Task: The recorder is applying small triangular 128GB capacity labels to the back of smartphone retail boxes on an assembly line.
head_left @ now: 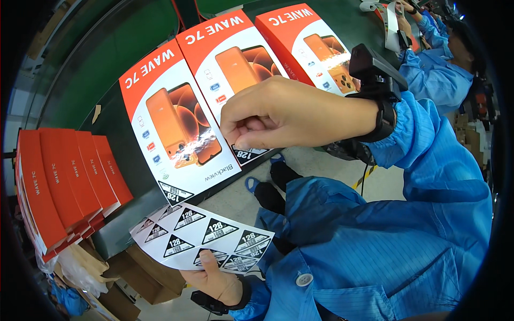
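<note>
Boxes (166, 120): smooth coated card, glossy; hard glare across lower pt of print. Stack (63, 184): red card too, smooth, softer sheen. Sheet (197, 227): thin white paper, smooth, slt sheen, bowed. Tbl (115, 147): dk, smooth, mostly matt. Smock (385, 257): blue cloth, fine-striped weave, creased, lt sheen on folds. Btn (304, 280): pale plastic, smooth. Wrist unit (375, 69): blk plastic, matt. Strap (384, 123): blk, matt; fabric or rubber, can't tell. Carton (147, 273): brn cardbd, matt. Bag (77, 270): clear-ish plastic film, crinkled. Floor (327, 176): pale grey, smooth.
</note>
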The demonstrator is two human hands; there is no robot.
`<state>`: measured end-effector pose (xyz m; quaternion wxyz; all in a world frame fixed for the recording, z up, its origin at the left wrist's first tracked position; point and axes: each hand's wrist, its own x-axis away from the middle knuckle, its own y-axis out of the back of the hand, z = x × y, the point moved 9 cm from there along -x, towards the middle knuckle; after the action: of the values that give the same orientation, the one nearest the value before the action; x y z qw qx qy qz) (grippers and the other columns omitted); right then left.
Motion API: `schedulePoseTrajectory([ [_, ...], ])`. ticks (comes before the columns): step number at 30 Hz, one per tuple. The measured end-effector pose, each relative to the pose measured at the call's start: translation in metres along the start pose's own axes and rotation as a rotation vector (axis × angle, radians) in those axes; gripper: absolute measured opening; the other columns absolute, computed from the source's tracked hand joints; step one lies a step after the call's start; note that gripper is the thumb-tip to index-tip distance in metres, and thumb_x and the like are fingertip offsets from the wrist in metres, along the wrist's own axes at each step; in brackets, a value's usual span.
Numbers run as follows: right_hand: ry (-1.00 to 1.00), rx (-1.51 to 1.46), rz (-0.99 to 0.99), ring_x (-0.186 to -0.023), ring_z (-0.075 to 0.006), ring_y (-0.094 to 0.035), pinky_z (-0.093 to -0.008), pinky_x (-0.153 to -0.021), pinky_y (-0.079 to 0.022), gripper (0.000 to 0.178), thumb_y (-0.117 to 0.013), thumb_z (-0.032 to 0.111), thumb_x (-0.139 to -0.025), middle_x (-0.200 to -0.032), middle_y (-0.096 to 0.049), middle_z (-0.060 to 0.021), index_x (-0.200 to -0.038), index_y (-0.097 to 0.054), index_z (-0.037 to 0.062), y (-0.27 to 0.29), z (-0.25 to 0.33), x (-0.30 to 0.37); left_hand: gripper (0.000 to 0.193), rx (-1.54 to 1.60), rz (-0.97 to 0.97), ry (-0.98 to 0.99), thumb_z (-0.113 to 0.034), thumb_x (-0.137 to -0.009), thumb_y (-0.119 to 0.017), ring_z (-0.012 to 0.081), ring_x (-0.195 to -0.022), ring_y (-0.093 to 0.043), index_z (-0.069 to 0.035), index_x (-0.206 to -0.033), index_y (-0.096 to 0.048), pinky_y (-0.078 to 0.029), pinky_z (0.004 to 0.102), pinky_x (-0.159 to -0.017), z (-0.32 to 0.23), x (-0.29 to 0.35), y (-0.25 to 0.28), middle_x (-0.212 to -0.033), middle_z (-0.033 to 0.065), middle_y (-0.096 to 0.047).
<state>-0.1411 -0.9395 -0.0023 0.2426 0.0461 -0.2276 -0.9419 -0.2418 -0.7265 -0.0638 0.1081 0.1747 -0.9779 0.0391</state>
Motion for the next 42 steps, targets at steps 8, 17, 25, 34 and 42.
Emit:
schedulePoseTrajectory([
  [8,0.192,0.17,-0.03,-0.06,-0.0155,-0.047,-0.0262,-0.052,-0.039,0.011,-0.057,0.004,-0.071,-0.073,-0.048,-0.0042,-0.078,-0.049,0.0027,-0.013,0.012,0.013,0.038,0.022,0.048,0.025,-0.007,-0.079,-0.051,0.0182,-0.081,-0.055,0.008,-0.109,-0.033,-0.046,0.0276,-0.073,0.009,0.006,0.006,-0.098,0.0192,-0.051],
  [17,0.26,0.511,-0.248,-0.08,-0.0262,-0.054,-0.0376,-0.066,-0.043,0.034,-0.058,0.016,-0.072,-0.079,-0.053,-0.0131,-0.1,-0.045,0.0032,0.013,0.015,-0.001,0.04,0.017,0.025,0.054,-0.009,-0.077,-0.054,0.018,-0.083,-0.053,0.008,-0.108,-0.035,-0.043,0.0284,-0.076,0.001,-0.006,-0.003,-0.098,0.0178,-0.05],
  [25,0.035,0.496,-0.313,-0.066,-0.0267,-0.056,-0.0352,-0.055,-0.043,0.024,-0.057,0.016,-0.072,-0.065,-0.053,-0.0123,-0.089,-0.046,0.0031,0.026,0.01,0.0,0.047,0.044,0.072,-0.031,-0.017,-0.077,-0.056,0.0181,-0.083,-0.052,0.007,-0.111,-0.034,-0.042,0.0283,-0.076,-0.003,0.006,-0.005,-0.1,0.0172,-0.049],
  [34,0.385,0.301,-0.255,-0.081,-0.024,-0.048,-0.0323,-0.066,-0.04,0.034,-0.06,0.015,-0.07,-0.091,-0.046,-0.0114,-0.099,-0.05,0.0013,-0.081,0.083,0.05,0.048,0.175,0.053,-0.14,-0.038,-0.087,-0.032,0.0178,-0.09,-0.049,0.003,-0.112,-0.037,-0.039,0.0287,-0.077,-0.027,0.021,-0.025,-0.103,0.0132,-0.048],
  [42,0.385,0.172,-0.317,-0.078,-0.0226,-0.049,-0.0297,-0.065,-0.041,0.028,-0.058,0.013,-0.067,-0.087,-0.047,-0.0101,-0.092,-0.051,0.0013,-0.068,0.08,0.045,0.028,-0.065,0.266,-0.274,-0.015,-0.089,-0.036,0.0146,-0.084,-0.052,0.008,-0.103,-0.041,-0.042,0.0257,-0.073,-0.053,0.013,-0.042,-0.095,0.0139,-0.052],
])
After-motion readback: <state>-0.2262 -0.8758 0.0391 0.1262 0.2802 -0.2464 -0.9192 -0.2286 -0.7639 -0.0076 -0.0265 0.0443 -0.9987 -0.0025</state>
